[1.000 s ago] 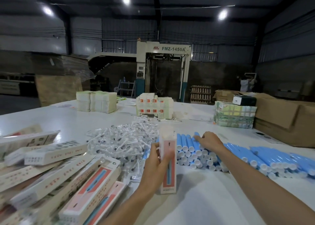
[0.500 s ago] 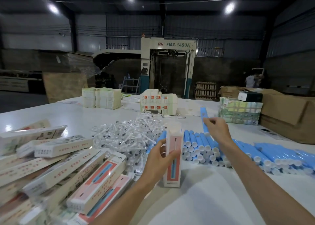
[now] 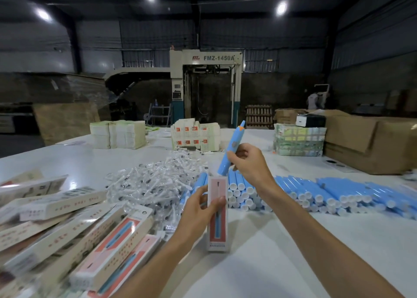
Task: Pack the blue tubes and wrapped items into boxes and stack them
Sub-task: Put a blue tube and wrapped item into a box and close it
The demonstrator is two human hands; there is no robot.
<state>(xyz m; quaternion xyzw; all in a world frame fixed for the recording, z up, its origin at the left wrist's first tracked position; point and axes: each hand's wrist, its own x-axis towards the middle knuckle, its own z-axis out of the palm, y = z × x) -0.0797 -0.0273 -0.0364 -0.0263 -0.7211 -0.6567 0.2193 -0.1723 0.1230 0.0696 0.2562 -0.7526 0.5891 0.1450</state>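
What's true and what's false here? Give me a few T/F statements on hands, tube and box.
1. The right hand holds a blue tube whose lower end is at the top of the box. True.
2. The left hand presses the box flat on the table. False: it grips the box standing upright.
3. The wrapped items are piled left of the upright box. True.
4. The loose blue tubes lie left of the filled boxes. False: they lie to the right.
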